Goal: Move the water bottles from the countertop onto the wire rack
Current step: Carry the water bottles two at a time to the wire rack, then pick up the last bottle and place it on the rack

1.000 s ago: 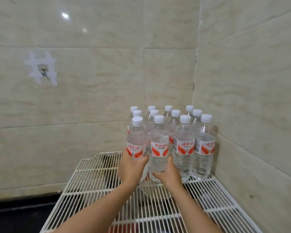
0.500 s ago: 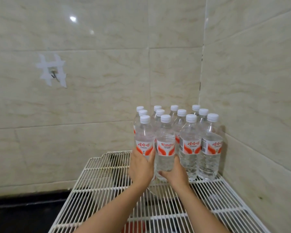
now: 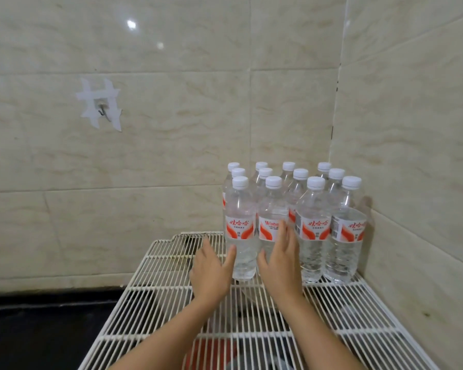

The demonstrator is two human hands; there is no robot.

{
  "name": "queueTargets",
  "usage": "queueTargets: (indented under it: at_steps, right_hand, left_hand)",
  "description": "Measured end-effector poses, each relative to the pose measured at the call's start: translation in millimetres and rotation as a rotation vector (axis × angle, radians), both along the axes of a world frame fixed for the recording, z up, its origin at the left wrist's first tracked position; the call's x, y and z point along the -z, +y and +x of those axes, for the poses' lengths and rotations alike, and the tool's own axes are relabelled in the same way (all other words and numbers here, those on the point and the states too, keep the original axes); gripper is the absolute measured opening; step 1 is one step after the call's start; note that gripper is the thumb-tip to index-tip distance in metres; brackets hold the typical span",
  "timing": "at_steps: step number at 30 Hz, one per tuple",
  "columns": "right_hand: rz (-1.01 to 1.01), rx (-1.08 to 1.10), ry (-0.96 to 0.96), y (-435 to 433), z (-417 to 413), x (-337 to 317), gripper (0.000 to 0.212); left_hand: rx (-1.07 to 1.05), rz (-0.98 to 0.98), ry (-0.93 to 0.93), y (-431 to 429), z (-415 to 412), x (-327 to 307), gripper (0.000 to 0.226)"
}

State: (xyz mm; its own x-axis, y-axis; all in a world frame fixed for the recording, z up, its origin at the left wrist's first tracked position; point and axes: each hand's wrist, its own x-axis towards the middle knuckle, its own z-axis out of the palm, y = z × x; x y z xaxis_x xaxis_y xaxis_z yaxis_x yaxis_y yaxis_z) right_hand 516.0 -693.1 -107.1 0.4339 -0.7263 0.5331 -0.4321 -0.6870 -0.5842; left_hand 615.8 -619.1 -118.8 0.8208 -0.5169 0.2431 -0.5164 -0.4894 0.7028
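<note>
1. Left hand (image 3: 211, 268): fingers straight and slightly spread, holding nothing. It hovers over the rack, its thumb at the lower left side of the front-left bottle (image 3: 241, 209); whether it touches cannot be told.
2. Right hand (image 3: 281, 265): fingers straight and together, pointing up, holding nothing. It is in front of the second front bottle (image 3: 271, 206) and covers part of its label; contact cannot be told.
3. Water bottles (image 3: 314, 225): twelve white caps counted, standing upright in three rows of four, packed close. Clear plastic, with red and white labels. The block stands in the far right corner of the rack, the right-hand column just beside the side wall (image 3: 412, 182).
4. Wire rack (image 3: 158, 297): white, flat, with thin bars running away from the viewer and thicker cross bars. Its left part is bare. Dark shapes and a red patch show through the bars below, too blurred to name.
5. Back wall (image 3: 171, 129): pale beige tiles, glossy.
6. Hook (image 3: 102, 109): small and metal, fixed to the back wall with crossed strips of white tape, well to the left of the bottles.
7. Countertop (image 3: 38, 329): dark surface, left of the rack.
</note>
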Motion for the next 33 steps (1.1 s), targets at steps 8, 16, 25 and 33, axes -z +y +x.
queueTargets:
  at_steps: [8, 16, 25, 33]
  right_hand:
    - [-0.650, -0.045, 0.076, 14, 17, 2, 0.052]
    - [-0.584, -0.539, 0.076, 75, 39, -3, 0.057]
    - [-0.447, -0.838, 0.022, 242, 137, -1, 0.068]
    - [-0.367, -0.994, 0.232, 414, 197, 65, 0.074]
  left_hand:
    - [-0.171, 0.005, -0.017, 77, 45, -11, 0.073]
    - [-0.403, -0.091, 0.117, 187, 98, -22, 0.065]
    - [-0.719, -0.128, 0.225, 391, 132, 21, 0.056]
    - [-0.959, -0.062, 0.311, 599, 127, 82, 0.056]
